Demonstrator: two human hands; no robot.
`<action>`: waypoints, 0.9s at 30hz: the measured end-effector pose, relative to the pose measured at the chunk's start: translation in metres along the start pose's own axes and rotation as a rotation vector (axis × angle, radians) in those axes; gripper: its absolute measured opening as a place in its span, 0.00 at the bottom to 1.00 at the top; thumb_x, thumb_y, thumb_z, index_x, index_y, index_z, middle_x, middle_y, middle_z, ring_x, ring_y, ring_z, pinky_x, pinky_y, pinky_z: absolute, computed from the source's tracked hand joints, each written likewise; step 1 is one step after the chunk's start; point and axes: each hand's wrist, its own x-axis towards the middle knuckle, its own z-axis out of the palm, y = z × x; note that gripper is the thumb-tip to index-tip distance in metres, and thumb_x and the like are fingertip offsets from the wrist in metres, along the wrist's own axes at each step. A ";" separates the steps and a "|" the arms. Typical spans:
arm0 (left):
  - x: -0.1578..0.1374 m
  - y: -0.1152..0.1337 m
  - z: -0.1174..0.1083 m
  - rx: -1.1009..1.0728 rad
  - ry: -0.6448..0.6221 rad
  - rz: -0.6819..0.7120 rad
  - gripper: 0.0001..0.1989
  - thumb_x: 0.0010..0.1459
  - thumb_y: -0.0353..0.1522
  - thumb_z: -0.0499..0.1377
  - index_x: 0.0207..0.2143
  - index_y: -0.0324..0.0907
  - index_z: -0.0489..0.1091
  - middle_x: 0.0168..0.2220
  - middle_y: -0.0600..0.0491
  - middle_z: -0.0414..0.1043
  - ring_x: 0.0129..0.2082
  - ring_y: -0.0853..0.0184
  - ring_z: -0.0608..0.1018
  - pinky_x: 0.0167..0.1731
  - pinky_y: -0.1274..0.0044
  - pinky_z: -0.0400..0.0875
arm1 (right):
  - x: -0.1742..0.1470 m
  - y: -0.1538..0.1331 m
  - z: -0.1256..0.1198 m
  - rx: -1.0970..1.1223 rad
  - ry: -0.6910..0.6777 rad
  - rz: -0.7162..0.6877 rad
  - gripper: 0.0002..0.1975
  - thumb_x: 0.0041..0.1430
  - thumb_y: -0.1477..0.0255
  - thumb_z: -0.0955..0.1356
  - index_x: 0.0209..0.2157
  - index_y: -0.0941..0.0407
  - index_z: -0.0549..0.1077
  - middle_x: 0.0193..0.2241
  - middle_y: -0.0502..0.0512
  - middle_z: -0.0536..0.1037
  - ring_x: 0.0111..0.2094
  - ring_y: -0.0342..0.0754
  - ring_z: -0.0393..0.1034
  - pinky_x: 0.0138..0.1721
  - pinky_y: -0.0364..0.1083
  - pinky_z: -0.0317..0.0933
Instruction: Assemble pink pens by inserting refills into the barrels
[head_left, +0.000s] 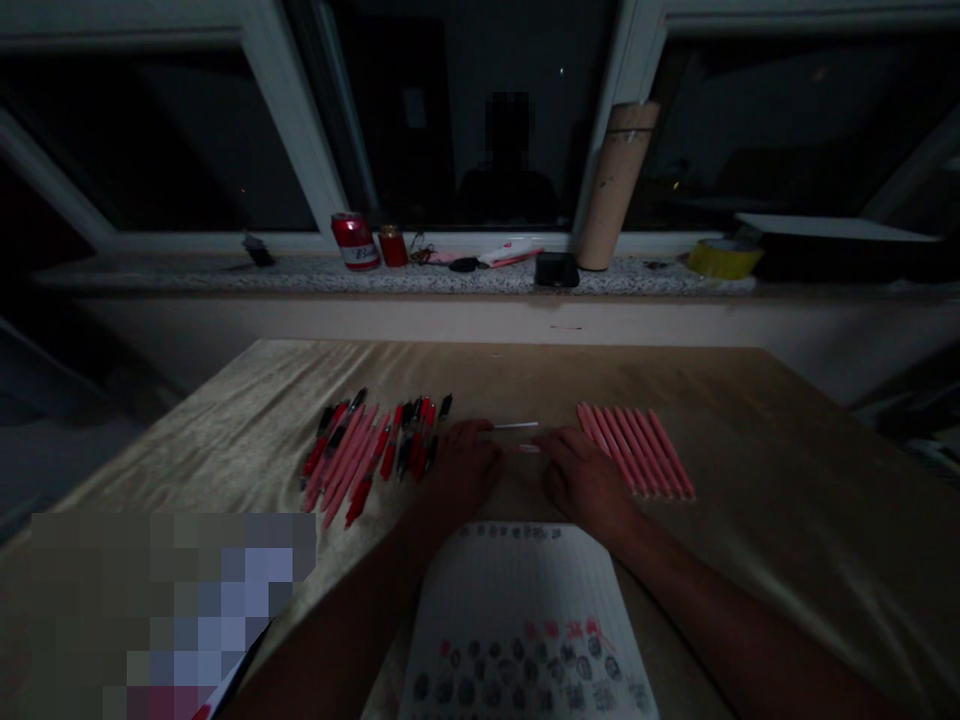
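My left hand rests low over the table with its fingers curled. A thin white stick, perhaps a pen refill, sticks out rightward from its fingertips. Facing it, my right hand has bent fingers at the end of a small pale pinkish piece; its kind is too dim to tell. Left of my left hand lies a loose group of pink, red and black pens. A neat row of several pink pens lies just beyond my right hand.
A lined notebook page with dark and red marks lies between my forearms. Along the windowsill stand a red can, a small red jar, a tall beige bottle, a black box and yellow tape.
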 end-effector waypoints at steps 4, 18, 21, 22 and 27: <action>0.001 0.002 -0.001 0.016 0.029 -0.019 0.06 0.57 0.33 0.54 0.32 0.41 0.68 0.46 0.47 0.65 0.48 0.59 0.66 0.50 0.63 0.60 | 0.000 0.002 -0.001 -0.053 0.003 0.047 0.16 0.54 0.80 0.61 0.44 0.58 0.71 0.37 0.60 0.71 0.41 0.52 0.63 0.44 0.50 0.59; 0.002 0.000 0.002 0.041 0.098 -0.070 0.06 0.56 0.34 0.55 0.29 0.41 0.67 0.43 0.47 0.67 0.46 0.58 0.67 0.49 0.63 0.59 | 0.000 -0.001 -0.006 -0.136 0.056 0.100 0.16 0.53 0.80 0.62 0.43 0.57 0.71 0.39 0.60 0.71 0.42 0.53 0.62 0.43 0.51 0.56; 0.002 -0.002 0.002 0.047 0.112 -0.082 0.07 0.55 0.36 0.57 0.29 0.41 0.67 0.44 0.46 0.66 0.46 0.57 0.67 0.49 0.62 0.59 | -0.001 0.000 -0.005 -0.097 0.060 0.074 0.16 0.53 0.80 0.62 0.44 0.57 0.71 0.39 0.60 0.70 0.42 0.53 0.61 0.43 0.51 0.56; 0.002 -0.002 0.002 0.040 0.117 -0.082 0.07 0.55 0.36 0.57 0.29 0.40 0.67 0.44 0.46 0.66 0.46 0.57 0.67 0.49 0.62 0.60 | -0.001 0.000 -0.004 -0.078 0.051 0.055 0.16 0.53 0.80 0.62 0.43 0.57 0.71 0.39 0.60 0.70 0.42 0.53 0.61 0.43 0.51 0.57; 0.002 -0.005 -0.001 -0.042 0.162 -0.116 0.06 0.56 0.34 0.54 0.33 0.40 0.65 0.42 0.46 0.67 0.45 0.59 0.68 0.48 0.64 0.61 | -0.001 0.001 0.001 0.033 -0.046 -0.059 0.15 0.54 0.80 0.62 0.43 0.57 0.71 0.39 0.58 0.70 0.42 0.51 0.62 0.44 0.50 0.58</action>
